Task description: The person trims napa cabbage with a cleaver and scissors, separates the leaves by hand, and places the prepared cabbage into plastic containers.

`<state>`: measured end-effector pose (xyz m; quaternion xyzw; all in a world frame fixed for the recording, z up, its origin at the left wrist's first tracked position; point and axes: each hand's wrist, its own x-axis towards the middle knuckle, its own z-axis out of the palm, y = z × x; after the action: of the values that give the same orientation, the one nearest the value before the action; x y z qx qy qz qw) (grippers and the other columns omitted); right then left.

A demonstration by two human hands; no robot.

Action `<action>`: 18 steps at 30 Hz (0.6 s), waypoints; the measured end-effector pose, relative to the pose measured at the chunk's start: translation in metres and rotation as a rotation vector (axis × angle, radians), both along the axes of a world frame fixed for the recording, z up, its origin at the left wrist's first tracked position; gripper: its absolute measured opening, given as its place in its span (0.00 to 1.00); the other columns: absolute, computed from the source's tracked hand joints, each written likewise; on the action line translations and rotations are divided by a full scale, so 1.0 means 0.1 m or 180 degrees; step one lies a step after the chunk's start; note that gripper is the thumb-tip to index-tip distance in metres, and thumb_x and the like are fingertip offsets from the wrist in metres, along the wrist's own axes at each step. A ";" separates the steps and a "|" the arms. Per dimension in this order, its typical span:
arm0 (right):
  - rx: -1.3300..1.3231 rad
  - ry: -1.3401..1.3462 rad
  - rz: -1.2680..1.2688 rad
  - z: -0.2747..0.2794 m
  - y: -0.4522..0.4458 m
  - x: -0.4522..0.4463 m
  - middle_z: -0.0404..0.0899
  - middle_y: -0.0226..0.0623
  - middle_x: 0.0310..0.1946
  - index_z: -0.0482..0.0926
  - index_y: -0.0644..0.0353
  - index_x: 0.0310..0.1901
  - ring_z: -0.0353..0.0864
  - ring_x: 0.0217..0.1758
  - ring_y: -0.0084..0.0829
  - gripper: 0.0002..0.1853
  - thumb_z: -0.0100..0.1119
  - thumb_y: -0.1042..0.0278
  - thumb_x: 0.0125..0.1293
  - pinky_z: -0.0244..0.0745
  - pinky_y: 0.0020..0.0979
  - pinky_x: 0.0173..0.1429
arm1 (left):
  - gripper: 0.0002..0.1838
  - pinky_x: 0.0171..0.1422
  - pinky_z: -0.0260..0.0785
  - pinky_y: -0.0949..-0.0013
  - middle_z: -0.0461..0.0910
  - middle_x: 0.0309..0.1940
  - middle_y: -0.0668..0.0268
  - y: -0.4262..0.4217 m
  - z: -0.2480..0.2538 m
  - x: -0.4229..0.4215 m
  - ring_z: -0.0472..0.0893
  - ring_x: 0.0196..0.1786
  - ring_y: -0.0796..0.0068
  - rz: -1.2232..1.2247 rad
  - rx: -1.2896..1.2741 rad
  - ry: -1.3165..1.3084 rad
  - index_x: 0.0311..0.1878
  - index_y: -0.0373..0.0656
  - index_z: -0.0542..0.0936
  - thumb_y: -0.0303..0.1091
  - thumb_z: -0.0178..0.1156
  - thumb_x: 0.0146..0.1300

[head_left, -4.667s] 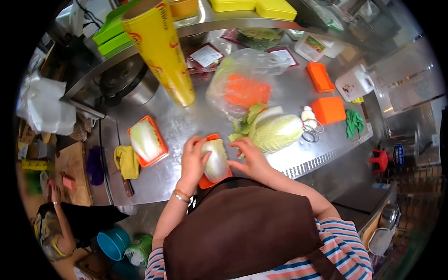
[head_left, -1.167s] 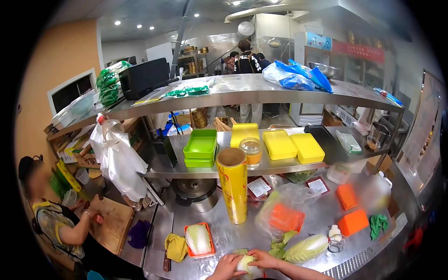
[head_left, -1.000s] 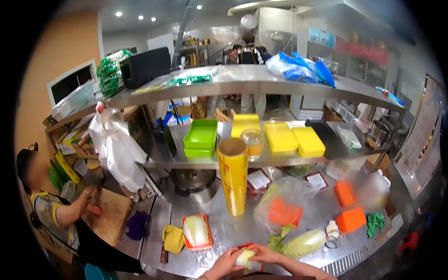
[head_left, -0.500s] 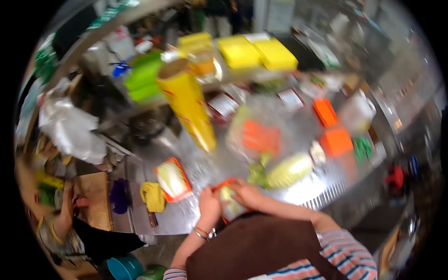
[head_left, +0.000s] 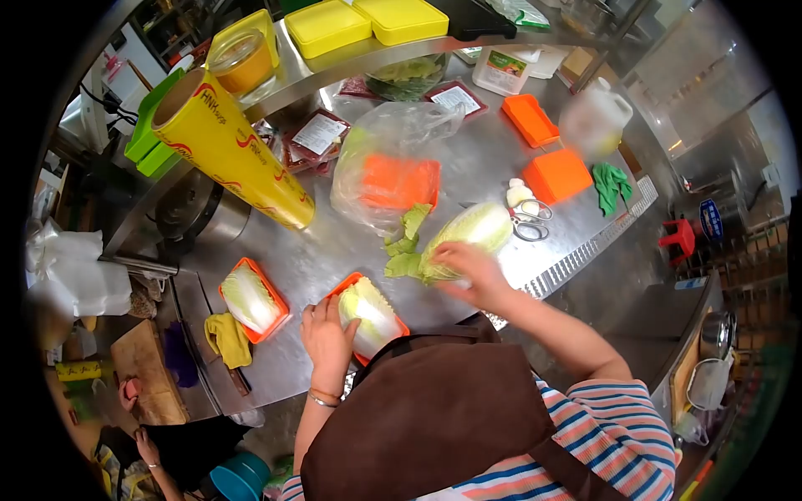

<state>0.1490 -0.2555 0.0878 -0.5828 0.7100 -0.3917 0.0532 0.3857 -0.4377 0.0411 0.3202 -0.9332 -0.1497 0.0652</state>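
Note:
My left hand (head_left: 329, 336) rests on the left side of a cut cabbage piece (head_left: 368, 321) in an orange tray (head_left: 352, 280), its fingers apart. Over the leafy end of a larger cabbage (head_left: 478, 230), my right hand (head_left: 472, 275) has its fingers spread; whether they touch the leaves is hard to tell. Loose green leaves (head_left: 406, 249) lie beside that cabbage. Another cabbage piece (head_left: 250, 298) sits in a second orange tray (head_left: 278, 324) at the left, next to a yellow cloth (head_left: 228, 340) and a knife (head_left: 239, 382).
A tall yellow roll (head_left: 242, 154) stands behind the trays. Further back is a plastic bag (head_left: 359, 142) around orange trays. Scissors (head_left: 531, 220), an orange container (head_left: 557, 176) and a green cloth (head_left: 612, 187) lie to the right. A co-worker's hand (head_left: 147, 447) shows at lower left.
My right hand has left the cabbage piece in the near tray and moved right to the larger cabbage. My left hand stays at the tray. The view has tilted down and shifted.

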 end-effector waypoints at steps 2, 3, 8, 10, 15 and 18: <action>0.0321 0.0534 -0.0453 0.00 0.37 -0.40 0.75 0.39 0.48 0.76 0.56 0.47 0.77 0.50 0.43 0.22 0.70 0.70 0.48 0.75 0.39 0.50 | 0.34 0.64 0.62 0.52 0.71 0.58 0.50 0.02 0.16 -0.03 0.69 0.60 0.50 0.0009 -0.0055 0.0148 0.59 0.39 0.73 0.37 0.72 0.47; 0.0698 0.0574 -0.0613 -0.01 0.53 -0.51 0.75 0.39 0.48 0.76 0.56 0.48 0.75 0.52 0.43 0.24 0.71 0.71 0.45 0.73 0.40 0.53 | 0.34 0.65 0.62 0.54 0.69 0.60 0.49 0.04 0.22 -0.04 0.68 0.61 0.49 0.0043 -0.0117 0.0291 0.60 0.40 0.73 0.37 0.72 0.47; 0.0690 0.0779 -0.0801 -0.33 0.74 -0.50 0.73 0.40 0.50 0.76 0.55 0.45 0.72 0.53 0.47 0.24 0.71 0.73 0.42 0.67 0.44 0.57 | 0.30 0.66 0.61 0.52 0.66 0.63 0.50 0.16 0.46 -0.24 0.66 0.63 0.48 -0.0086 0.0156 0.0580 0.59 0.40 0.74 0.34 0.70 0.51; 0.0549 0.0891 -0.0654 -0.44 0.76 -0.52 0.73 0.40 0.49 0.76 0.55 0.42 0.72 0.52 0.46 0.21 0.70 0.73 0.43 0.67 0.43 0.56 | 0.28 0.67 0.61 0.52 0.66 0.62 0.50 0.25 0.47 -0.32 0.66 0.64 0.47 -0.0333 0.0255 0.0841 0.58 0.40 0.75 0.32 0.70 0.52; 0.0388 0.1335 -0.0296 -0.62 0.80 -0.56 0.74 0.37 0.48 0.76 0.55 0.33 0.72 0.55 0.41 0.15 0.67 0.75 0.41 0.66 0.43 0.59 | 0.25 0.67 0.62 0.53 0.67 0.62 0.52 0.51 0.34 -0.46 0.67 0.65 0.48 -0.0681 0.0463 0.0903 0.55 0.41 0.76 0.29 0.68 0.52; 0.0528 0.1405 0.0089 -0.58 0.86 -0.63 0.77 0.35 0.42 0.77 0.55 0.36 0.76 0.49 0.40 0.15 0.66 0.76 0.43 0.70 0.43 0.55 | 0.23 0.65 0.64 0.55 0.69 0.61 0.55 0.60 0.35 -0.50 0.68 0.64 0.50 -0.0804 0.0772 0.0966 0.52 0.42 0.78 0.27 0.69 0.51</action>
<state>0.0861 -0.1692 0.0300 -0.6577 0.7261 -0.1943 -0.0502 0.3358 -0.3774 0.0759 0.1802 -0.9205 -0.3142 0.1465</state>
